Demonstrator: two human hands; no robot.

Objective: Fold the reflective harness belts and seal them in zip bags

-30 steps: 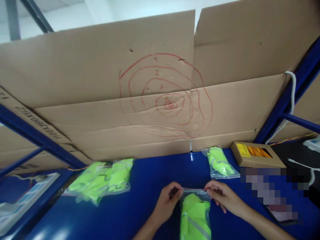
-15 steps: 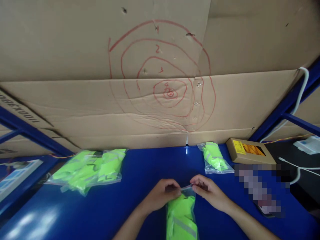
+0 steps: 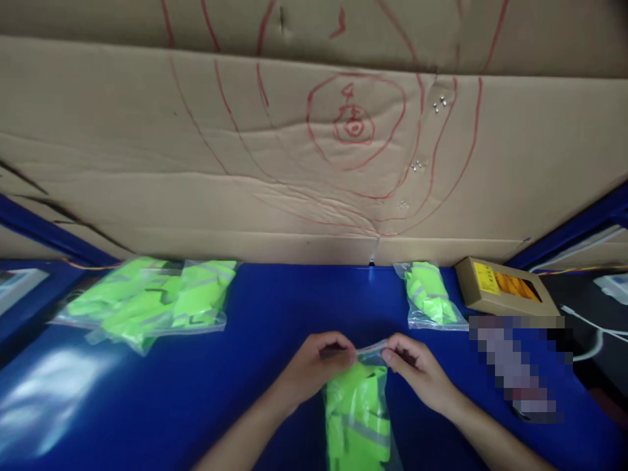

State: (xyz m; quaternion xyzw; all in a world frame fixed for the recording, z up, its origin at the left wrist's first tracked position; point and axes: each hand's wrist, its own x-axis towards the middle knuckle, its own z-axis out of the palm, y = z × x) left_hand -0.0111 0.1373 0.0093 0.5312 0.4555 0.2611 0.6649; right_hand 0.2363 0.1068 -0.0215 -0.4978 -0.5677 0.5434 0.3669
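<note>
My left hand and my right hand pinch the top strip of a clear zip bag that lies on the blue table in front of me. Inside the bag is a folded neon-green vest with a grey reflective band. The fingertips of both hands are close together at the bag's mouth, left hand on its left corner, right hand on its right corner. Both hands are closed on the plastic.
A pile of bagged green vests lies at the left. One more bagged vest lies at the back right beside a brown and yellow carton. A cardboard wall with red rings stands behind. White cables run at the right.
My hands have drawn closer together along the bag's top edge. The camera has tilted down and moved nearer, so the cardboard's rings sit higher in view.
</note>
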